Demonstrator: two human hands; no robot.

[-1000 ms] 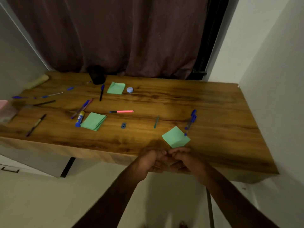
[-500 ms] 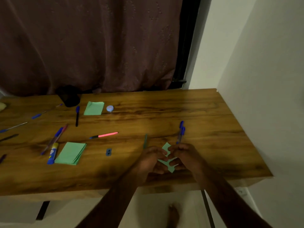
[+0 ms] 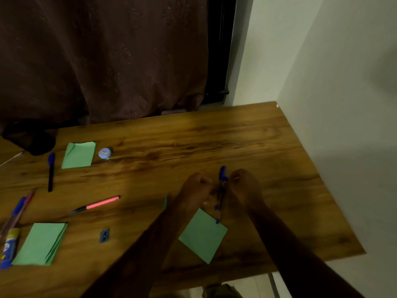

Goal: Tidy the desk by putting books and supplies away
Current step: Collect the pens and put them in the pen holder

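Wooden desk (image 3: 214, 136), green paper pads (image 3: 40, 244), pink pen (image 3: 103, 203), sharpener (image 3: 104, 235)

Smooth, faintly glossy wood desk (image 3: 247, 134); matt green paper note (image 3: 203, 235); plastic pens (image 3: 222, 171); cloth curtain (image 3: 107, 61).

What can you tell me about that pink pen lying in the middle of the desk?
The pink pen is a slim stick with a bright pink barrel and a dark, bluish end pointing toward the near left. It looks like plastic. It lies flat and slanted on the wooden desk, by itself, touching nothing else; blur hides any print.
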